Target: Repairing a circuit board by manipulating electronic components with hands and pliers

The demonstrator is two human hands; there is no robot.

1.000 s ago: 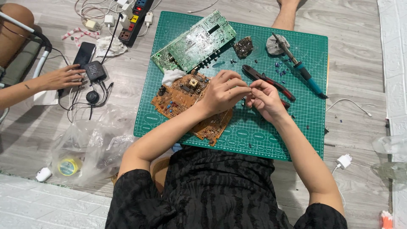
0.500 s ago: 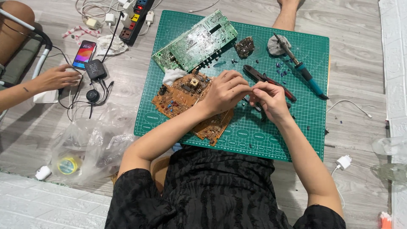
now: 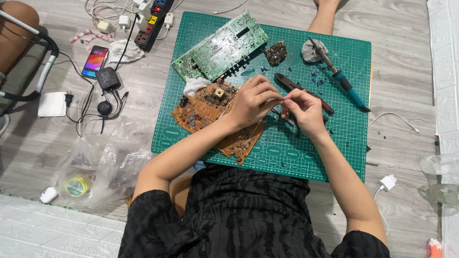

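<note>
Carefully, we are pinching a tiny part, too small to identify, between left hand [image 3: 252, 101] and right hand [image 3: 301, 109] fingertips, closed, steadying both above the cutting mat [image 3: 334, 143].

Grey wood-look floor, lit bright and even

The plank floor [image 3: 411, 57] fills most of the view, with a white brick-pattern strip [image 3: 43, 234] down at 7 o'clock and another white textured strip [image 3: 442, 71] along 3 o'clock. A power strip [image 3: 152, 16] with tangled white cables sits at 11 o'clock, and a crumpled clear plastic bag [image 3: 103, 165] lies around 8 o'clock.
</note>
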